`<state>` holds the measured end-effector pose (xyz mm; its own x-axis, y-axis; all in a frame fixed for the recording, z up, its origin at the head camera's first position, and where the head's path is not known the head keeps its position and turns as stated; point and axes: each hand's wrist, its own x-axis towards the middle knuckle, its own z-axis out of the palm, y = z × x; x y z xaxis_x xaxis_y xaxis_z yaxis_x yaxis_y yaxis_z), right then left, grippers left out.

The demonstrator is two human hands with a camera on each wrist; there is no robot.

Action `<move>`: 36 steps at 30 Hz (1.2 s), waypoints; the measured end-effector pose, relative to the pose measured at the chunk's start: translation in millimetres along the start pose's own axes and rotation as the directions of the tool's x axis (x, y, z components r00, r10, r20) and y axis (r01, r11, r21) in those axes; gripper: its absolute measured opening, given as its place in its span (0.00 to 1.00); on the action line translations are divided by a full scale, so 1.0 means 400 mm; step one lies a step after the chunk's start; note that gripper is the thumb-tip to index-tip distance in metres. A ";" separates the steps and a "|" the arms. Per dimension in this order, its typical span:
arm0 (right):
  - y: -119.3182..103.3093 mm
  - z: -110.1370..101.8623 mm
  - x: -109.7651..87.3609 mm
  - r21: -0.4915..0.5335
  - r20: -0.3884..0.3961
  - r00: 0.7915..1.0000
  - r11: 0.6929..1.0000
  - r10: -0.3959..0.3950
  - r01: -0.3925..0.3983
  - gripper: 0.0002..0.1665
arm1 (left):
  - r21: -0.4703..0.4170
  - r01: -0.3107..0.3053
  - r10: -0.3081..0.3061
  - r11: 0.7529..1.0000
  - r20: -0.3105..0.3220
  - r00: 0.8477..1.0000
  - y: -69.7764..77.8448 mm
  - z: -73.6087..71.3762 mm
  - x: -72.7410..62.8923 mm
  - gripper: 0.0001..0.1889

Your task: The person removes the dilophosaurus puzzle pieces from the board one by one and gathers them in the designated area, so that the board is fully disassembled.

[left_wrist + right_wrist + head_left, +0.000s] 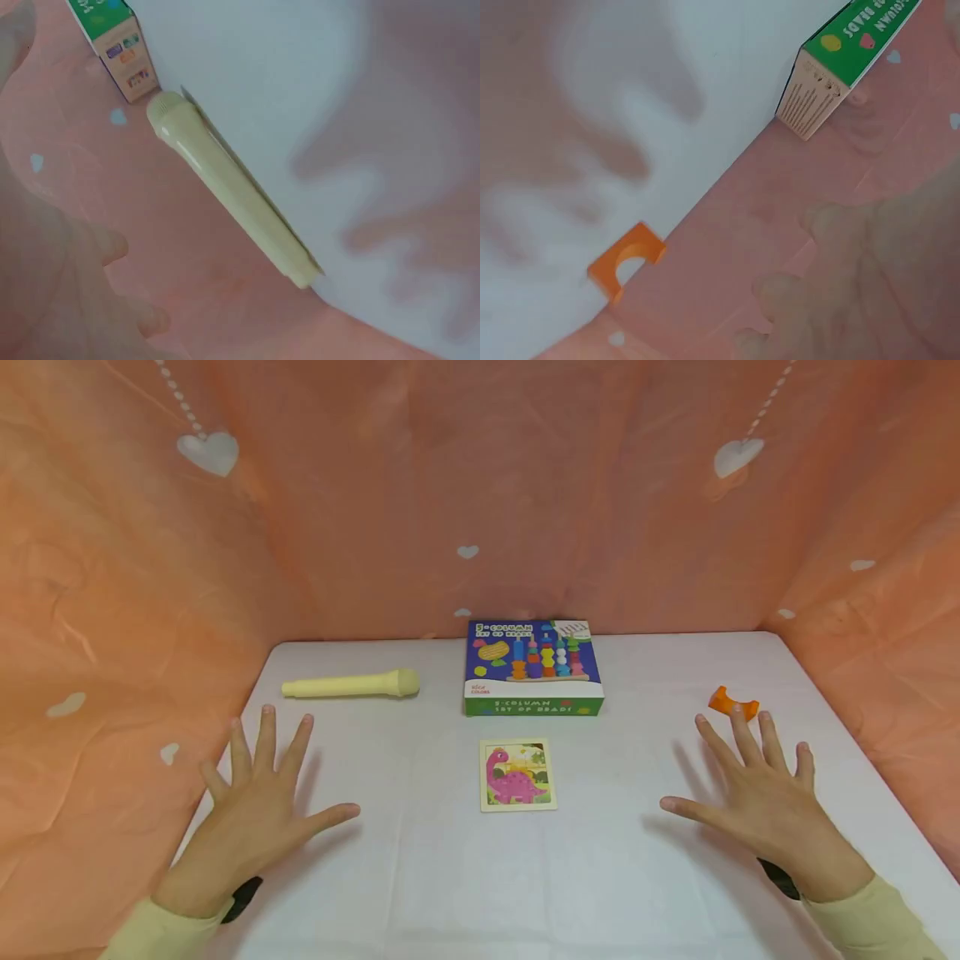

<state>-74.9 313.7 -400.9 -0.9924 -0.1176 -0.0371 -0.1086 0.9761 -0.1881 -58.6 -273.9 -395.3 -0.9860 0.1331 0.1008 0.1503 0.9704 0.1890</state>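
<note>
Left hand (253,814), right hand (772,810) — both splayed, well apart

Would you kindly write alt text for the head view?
A person's left hand and right hand hover, fingers spread, over a white table. Between them lies a dinosaur picture; behind it is a bead-set box, with a cream microphone to the left and an orange block to the right.

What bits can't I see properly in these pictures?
Inside the bead box: head view, its closed cardboard hides it.
Part of the orange block: head view, a fingertip of the right grip covers it.
Back of the dinosaur picture: head view, it lies face up.
Small print on the box's side: right wrist view, too small and blurry.
</note>
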 end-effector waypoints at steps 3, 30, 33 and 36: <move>-0.025 0.008 0.013 0.018 -0.005 1.000 1.000 -0.020 0.020 0.74 | -0.025 0.001 0.000 1.000 0.038 0.999 0.030 0.014 0.026 0.71; -0.390 0.130 0.188 0.198 0.061 0.858 0.849 -0.510 0.490 0.42 | -0.276 -0.277 0.328 0.921 0.159 0.931 0.386 0.174 0.245 0.28; -0.398 0.133 0.189 0.202 0.071 0.855 0.847 -0.514 0.492 0.39 | -0.275 -0.257 0.311 0.926 0.175 0.934 0.392 0.179 0.256 0.26; -0.401 0.137 0.188 0.189 0.094 0.857 0.854 -0.506 0.484 0.38 | -0.273 -0.243 0.299 0.931 0.189 0.935 0.398 0.183 0.263 0.25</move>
<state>-128.8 138.3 -427.1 -0.7902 -0.6122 -0.0291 -0.5620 0.7427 -0.3642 -143.8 -90.6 -426.2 -0.8910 0.4528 -0.0338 0.3989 0.8163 0.4178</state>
